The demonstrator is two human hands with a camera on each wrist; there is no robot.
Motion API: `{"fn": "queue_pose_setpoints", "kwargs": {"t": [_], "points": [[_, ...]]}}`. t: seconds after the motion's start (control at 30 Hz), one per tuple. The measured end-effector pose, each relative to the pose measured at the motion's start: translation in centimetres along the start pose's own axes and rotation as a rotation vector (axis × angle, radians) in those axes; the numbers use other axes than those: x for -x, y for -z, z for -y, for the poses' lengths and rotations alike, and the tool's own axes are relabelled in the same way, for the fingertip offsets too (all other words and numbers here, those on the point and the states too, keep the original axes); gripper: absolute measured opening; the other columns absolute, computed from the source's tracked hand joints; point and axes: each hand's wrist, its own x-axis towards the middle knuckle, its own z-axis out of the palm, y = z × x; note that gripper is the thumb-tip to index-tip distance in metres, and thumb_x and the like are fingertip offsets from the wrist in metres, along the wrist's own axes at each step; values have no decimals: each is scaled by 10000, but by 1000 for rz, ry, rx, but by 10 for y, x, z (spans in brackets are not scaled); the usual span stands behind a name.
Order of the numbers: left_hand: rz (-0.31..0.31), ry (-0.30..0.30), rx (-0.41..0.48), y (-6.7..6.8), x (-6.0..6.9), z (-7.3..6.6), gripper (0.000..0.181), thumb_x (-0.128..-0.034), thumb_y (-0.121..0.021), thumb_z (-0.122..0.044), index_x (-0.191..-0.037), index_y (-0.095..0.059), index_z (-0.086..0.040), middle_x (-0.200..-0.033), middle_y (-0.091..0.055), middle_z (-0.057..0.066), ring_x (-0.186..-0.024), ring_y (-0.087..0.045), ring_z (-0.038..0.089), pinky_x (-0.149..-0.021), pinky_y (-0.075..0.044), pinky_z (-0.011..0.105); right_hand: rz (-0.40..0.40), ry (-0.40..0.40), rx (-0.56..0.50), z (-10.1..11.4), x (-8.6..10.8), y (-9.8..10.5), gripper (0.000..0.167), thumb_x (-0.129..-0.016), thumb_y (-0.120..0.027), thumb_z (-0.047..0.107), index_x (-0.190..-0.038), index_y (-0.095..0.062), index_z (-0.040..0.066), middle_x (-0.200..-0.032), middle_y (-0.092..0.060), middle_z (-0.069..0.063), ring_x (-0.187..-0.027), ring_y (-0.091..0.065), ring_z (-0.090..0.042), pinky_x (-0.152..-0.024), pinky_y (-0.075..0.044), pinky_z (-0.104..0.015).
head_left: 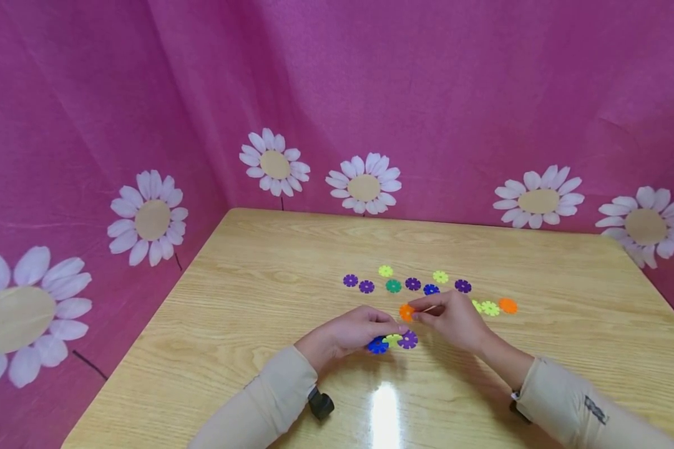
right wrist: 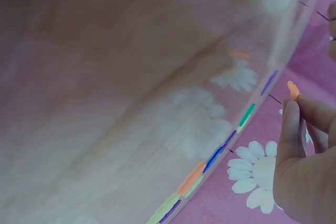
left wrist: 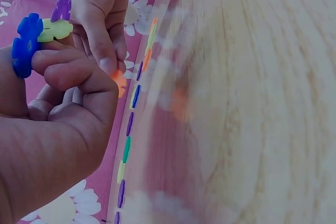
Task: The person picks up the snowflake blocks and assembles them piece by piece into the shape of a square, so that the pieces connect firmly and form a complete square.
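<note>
In the head view my left hand (head_left: 355, 332) grips a joined row of notched discs: a blue disc (head_left: 378, 345), a yellow-green one (head_left: 392, 340) and a purple one (head_left: 408, 339). My right hand (head_left: 455, 318) pinches an orange disc (head_left: 406, 312) between thumb and fingers, just above the purple one and apart from it. The left wrist view shows the blue disc (left wrist: 27, 45) by the curled fingers of my left hand (left wrist: 63, 108), with the orange disc (left wrist: 120, 83) at my right fingertips. In the right wrist view the orange disc (right wrist: 293, 90) appears nearly edge-on.
Behind my hands, loose discs lie spread over the wooden table (head_left: 247, 280): purple (head_left: 351, 280), green (head_left: 393, 285), blue (head_left: 431, 289), yellow-green (head_left: 490, 308) and orange (head_left: 508, 305). A pink curtain (head_left: 427, 93) with white flowers stands along the table's back and left edges.
</note>
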Motion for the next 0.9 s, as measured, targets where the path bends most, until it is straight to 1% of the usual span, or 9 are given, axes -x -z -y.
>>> {"fn": "queue_pose_setpoints", "kwargs": {"t": [0.2, 0.33, 0.47, 0.57, 0.7, 0.8, 0.9], "points": [[-33, 1, -29, 1, 0, -2, 321, -955, -658, -404, -969, -754, -98, -724, -444, -35, -712, -418, 153, -697, -359, 296, -2, -26, -94, 5, 10, 2, 198, -864, -756, 36, -1059, -777, 55, -995, -773, -100, -889, -730, -201, -726, -584, -201], [-42, -1, -28, 0, 0, -2, 318, -950, -665, -403, -978, -758, -100, -756, -461, -27, -752, -435, 158, -723, -367, 305, -7, -52, -155, 8, 16, 5, 205, -859, -771, 69, -1064, -777, 69, -1000, -772, -95, -882, -728, -164, -731, -584, -201], [-42, -5, -27, 0, -1, -2, 321, -952, -663, -402, -972, -754, -95, -773, -469, -25, -761, -441, 158, -720, -377, 300, -17, -113, -230, 13, 26, 11, 228, -862, -778, 116, -1087, -771, 79, -1031, -765, -107, -872, -731, -149, -742, -595, -232], [-46, -1, -28, 0, -1, -2, 325, -957, -656, -402, -961, -748, -90, -753, -459, -26, -724, -434, 153, -691, -379, 284, -21, -164, -273, 19, 33, 17, 267, -869, -779, 173, -1116, -761, 74, -1074, -753, -122, -884, -731, -187, -755, -602, -271], [-64, 15, -27, 1, -2, -2, 311, -961, -648, -406, -979, -760, -117, -739, -485, -26, -678, -436, 148, -658, -383, 267, -15, -227, -304, 24, 39, 23, 324, -864, -788, 236, -1139, -752, 70, -1098, -745, -121, -914, -725, -238, -777, -598, -273], [-79, 29, -26, 2, -2, -2, 303, -958, -649, -417, -1002, -770, -143, -776, -522, -25, -706, -453, 148, -671, -390, 272, 0, -267, -318, 24, 43, 25, 352, -854, -797, 270, -1148, -751, 83, -1100, -744, -102, -924, -719, -215, -789, -588, -246], [-81, 36, -20, 2, -2, -2, 304, -955, -653, -421, -1004, -769, -144, -798, -538, -30, -719, -457, 143, -679, -391, 276, 19, -297, -344, 23, 45, 26, 372, -847, -801, 292, -1154, -749, 89, -1101, -743, -86, -928, -710, -180, -800, -585, -246]]}}
